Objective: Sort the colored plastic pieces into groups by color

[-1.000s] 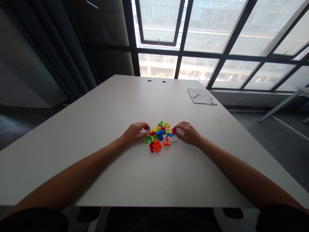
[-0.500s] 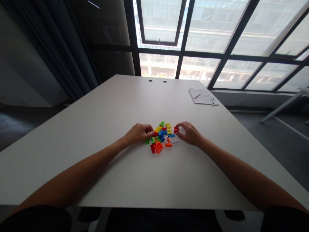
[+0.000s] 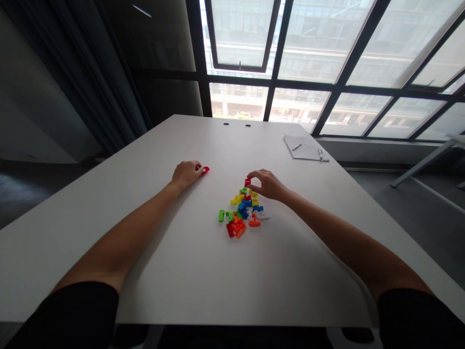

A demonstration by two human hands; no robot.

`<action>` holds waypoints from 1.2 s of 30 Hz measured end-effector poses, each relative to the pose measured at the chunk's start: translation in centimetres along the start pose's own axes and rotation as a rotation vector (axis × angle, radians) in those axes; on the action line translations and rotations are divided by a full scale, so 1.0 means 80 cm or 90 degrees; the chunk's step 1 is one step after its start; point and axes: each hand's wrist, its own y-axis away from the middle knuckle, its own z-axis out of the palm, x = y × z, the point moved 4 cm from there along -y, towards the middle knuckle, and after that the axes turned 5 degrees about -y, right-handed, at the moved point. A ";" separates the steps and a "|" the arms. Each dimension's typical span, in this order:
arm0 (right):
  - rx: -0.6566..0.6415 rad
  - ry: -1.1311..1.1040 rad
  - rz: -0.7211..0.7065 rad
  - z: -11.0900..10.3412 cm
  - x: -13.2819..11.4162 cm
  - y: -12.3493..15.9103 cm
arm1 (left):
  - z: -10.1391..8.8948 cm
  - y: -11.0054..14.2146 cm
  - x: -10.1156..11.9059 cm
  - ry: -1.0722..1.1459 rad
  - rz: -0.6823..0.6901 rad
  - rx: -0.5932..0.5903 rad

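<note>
From the head view, I count two hands: my left hand (image 3: 187, 174) pinches one red piece (image 3: 205, 170) left of the pile; my right hand (image 3: 268, 185), thumb and finger narrowly parted, holds another red block (image 3: 247, 182) at the pile's edge farthest from the desk's (image 3: 189, 271) near edge.

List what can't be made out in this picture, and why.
All in the head view:
- Writing on the paper: too small.
- Lower pieces of the colourful plastic pile: covered by upper ones.
- Left palm: hidden behind the left hand's back.
- Black sleeves: cut off by the bottom edge.
</note>
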 end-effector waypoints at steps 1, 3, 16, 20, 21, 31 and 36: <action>-0.011 0.005 0.013 0.006 0.003 -0.015 | 0.006 -0.006 -0.001 0.004 -0.015 0.003; -0.038 0.014 0.045 0.020 0.009 -0.046 | 0.016 -0.017 0.000 0.019 -0.045 0.010; -0.143 0.076 0.162 0.097 0.018 -0.175 | 0.024 -0.025 0.009 0.283 -0.038 0.110; -0.080 0.031 0.138 0.071 0.019 -0.162 | 0.013 0.005 0.039 0.242 0.142 0.127; -0.069 0.010 0.117 0.062 0.019 -0.152 | 0.013 0.011 0.049 0.223 0.194 0.115; 0.098 -0.102 0.058 -0.010 0.012 0.045 | 0.031 0.013 0.091 0.111 0.281 0.034; 0.172 -0.098 0.154 -0.012 0.019 0.096 | -0.006 0.061 0.135 0.213 0.432 -0.014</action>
